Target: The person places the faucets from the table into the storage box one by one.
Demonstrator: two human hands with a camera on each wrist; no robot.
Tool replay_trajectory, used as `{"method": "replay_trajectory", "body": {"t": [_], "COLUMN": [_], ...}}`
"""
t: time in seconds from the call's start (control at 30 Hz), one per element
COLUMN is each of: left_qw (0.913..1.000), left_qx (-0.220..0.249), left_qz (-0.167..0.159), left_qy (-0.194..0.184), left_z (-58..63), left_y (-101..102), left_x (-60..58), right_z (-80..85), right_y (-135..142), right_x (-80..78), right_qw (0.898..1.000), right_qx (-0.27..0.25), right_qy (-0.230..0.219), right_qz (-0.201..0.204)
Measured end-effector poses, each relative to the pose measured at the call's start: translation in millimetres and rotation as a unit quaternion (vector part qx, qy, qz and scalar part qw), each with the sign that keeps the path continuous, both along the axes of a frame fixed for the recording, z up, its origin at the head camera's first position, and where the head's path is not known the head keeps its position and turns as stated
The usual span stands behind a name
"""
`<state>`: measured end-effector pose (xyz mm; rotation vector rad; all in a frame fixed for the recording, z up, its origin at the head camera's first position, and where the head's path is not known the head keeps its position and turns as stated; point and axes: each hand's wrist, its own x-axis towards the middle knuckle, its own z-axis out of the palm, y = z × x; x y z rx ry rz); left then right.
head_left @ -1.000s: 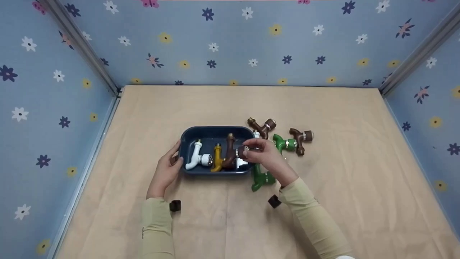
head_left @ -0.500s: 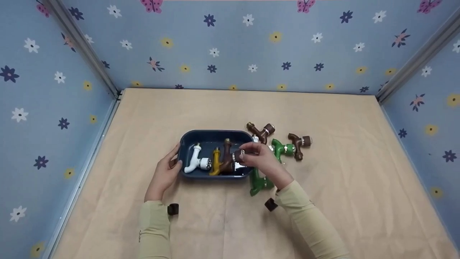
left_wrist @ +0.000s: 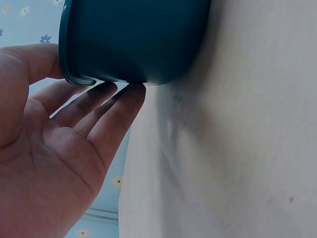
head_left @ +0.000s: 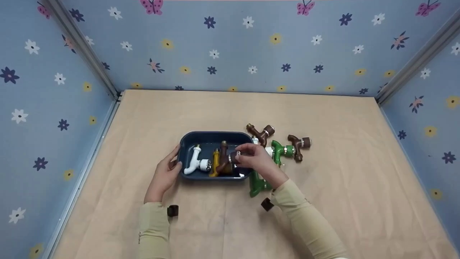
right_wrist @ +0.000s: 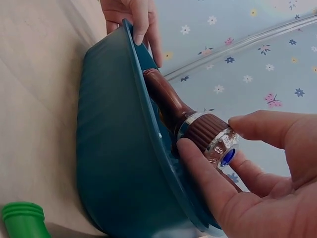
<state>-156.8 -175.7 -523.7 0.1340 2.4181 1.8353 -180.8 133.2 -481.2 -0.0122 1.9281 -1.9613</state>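
My right hand (head_left: 259,160) pinches the ribbed knob of a brown tap (head_left: 223,153) between thumb and fingers. In the right wrist view this tap (right_wrist: 171,99) slants over the rim, its silver-capped knob carrying a blue centre. Beneath it is a dark blue plastic basin (head_left: 201,177). A white tap (head_left: 194,160) lies at the basin's left, and a yellow tap (head_left: 215,163) sits partly hidden beside the brown one. My left hand (head_left: 164,178) holds the basin's left end, thumb at the rim and fingers against the outer wall (left_wrist: 124,44).
Right of the basin lie green taps (head_left: 277,151), more brown taps (head_left: 261,133) and a white tap partly behind my right hand. Another green tap (head_left: 256,187) lies close by the basin's near right corner. Flower-patterned panels (head_left: 230,43) enclose the cloth-covered table (head_left: 341,180).
My right hand and the brown tap have shifted slightly left inside the basin, closer over the yellow tap. My left hand keeps its place on the basin. The head view has tilted a little.
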Motion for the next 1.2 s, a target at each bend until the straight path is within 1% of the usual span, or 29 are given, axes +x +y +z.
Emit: {"method": "replay_trajectory", "body": {"t": [0.17,0.37,0.5,0.57,0.77,0.87,0.97,1.07,1.1,1.2], "left_qw": [1.0,0.9999,0.9999,0.9999,1.0,0.9999,0.9999,0.9999,0.9998,0.9998], "left_qx": [0.001,-0.001,0.002,0.006,-0.002,-0.007,-0.007,-0.007,-0.004,-0.007], "left_qz": [-0.003,-0.002,-0.003,-0.003,0.004,0.006,0.007,0.006,0.006,0.003], "left_qy": [-0.006,-0.013,-0.013,-0.01,-0.006,-0.004,-0.006,-0.013,-0.016,-0.02], "left_z": [24.7,25.6,22.5,17.5,-5.5,-9.0,-9.2,-6.4,-3.9,9.2], "left_y": [5.7,5.9,5.1,3.7,-1.6,-1.9,-2.2,-1.4,-1.0,2.3], "left_x": [7.2,8.3,7.1,5.0,-2.4,-2.6,-2.5,-2.4,-1.9,1.8], "right_z": [-3.8,-7.3,-7.3,-7.1,-6.8,-6.5,-7.4,-8.5,-9.1,-9.9], "right_y": [-5.0,-8.3,-10.1,-10.8,-13.8,-14.8,-15.5,-17.5,-18.4,-21.4], "right_x": [-0.5,1.7,2.2,1.9,0.7,0.2,-1.1,-2.3,-2.8,-3.5], "right_qw": [1.0,1.0,0.999,0.999,0.998,0.997,0.996,0.997,0.997,0.997], "right_qx": [0.009,0.026,0.035,0.042,0.054,0.068,0.078,0.069,0.062,0.052], "right_qy": [0.001,-0.002,0.003,0.007,0.008,0.015,0.027,0.022,0.02,0.013], "right_qz": [0.003,0.01,0.018,0.021,0.025,0.03,0.036,0.042,0.044,0.049]}}
